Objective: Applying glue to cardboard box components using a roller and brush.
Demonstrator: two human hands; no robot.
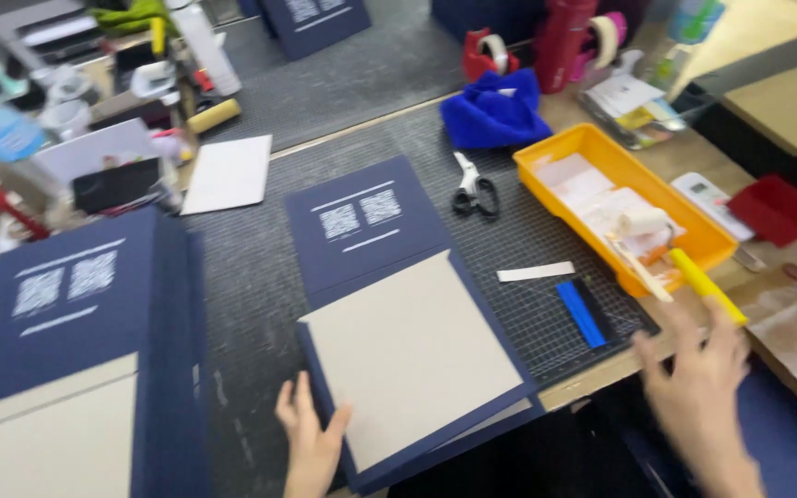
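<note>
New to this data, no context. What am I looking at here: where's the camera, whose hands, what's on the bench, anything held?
There is no machine: one camera sits on a person's head and looks down at their two bare hands. The left hand rests on the edge of a dark blue cover lying open on a grey cutting mat, with a grey board on it. The right hand reaches toward the yellow handle of a glue roller in an orange tray; whether it grips it is unclear. Nearby lie scissors, a blue cloth and a stack of finished blue covers.
</note>
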